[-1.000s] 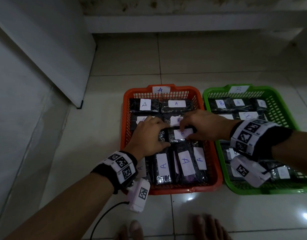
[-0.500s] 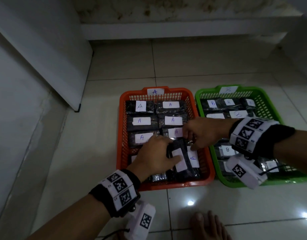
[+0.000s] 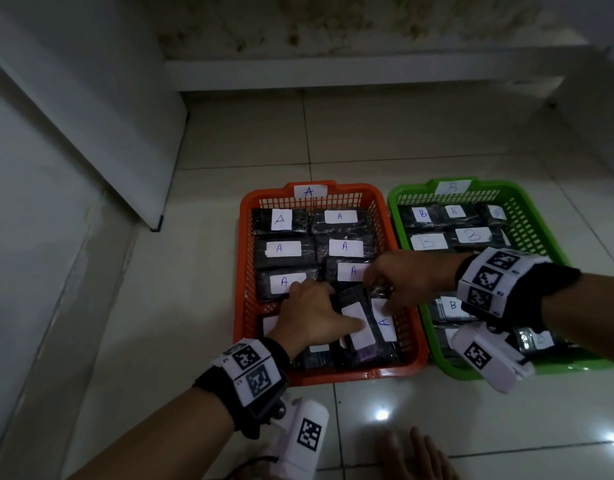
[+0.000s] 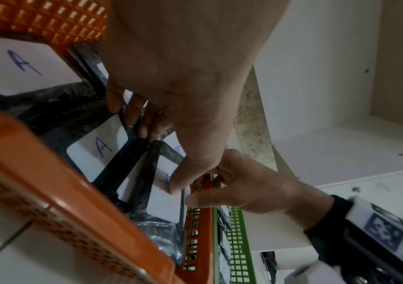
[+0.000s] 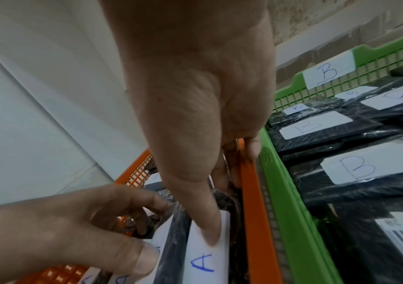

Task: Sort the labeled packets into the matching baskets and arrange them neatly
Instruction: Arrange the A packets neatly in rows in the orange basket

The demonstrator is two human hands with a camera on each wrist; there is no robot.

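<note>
- Now both your hands are down in the near end of the orange basket [image 3: 241,271], working the last row of A packets.
- Left hand [image 3: 312,315]: fingers curled over the far end of the tilted packet [image 3: 356,322], thumb laid across its white label. It grips that packet.
- Right hand [image 3: 407,280]: fingers tucked down at the basket's right wall, thumb pressing the label of the A packet by the wall [image 3: 385,322]. Judged a pinch on that packet; the fingertips are hidden behind the hand.
- The tilted packet sits between your two hands, slightly askew, its label not square with the neighbour's.
- Beyond your hands: three rows of A packets [image 3: 343,247] lie flat, labels up. To the right of your right hand, the green basket [image 3: 541,220] holds B packets.
- Step in hand, as judged: seat the near-row packets side by side.
- Do it well: hold the wall packet against the mesh with your right thumb, then rotate the tilted one with your left until its long edge runs parallel.
- Push flat, not down hard; the wrap looks slippery and may ride up over the neighbour.
- Keep labels facing up.
</note>
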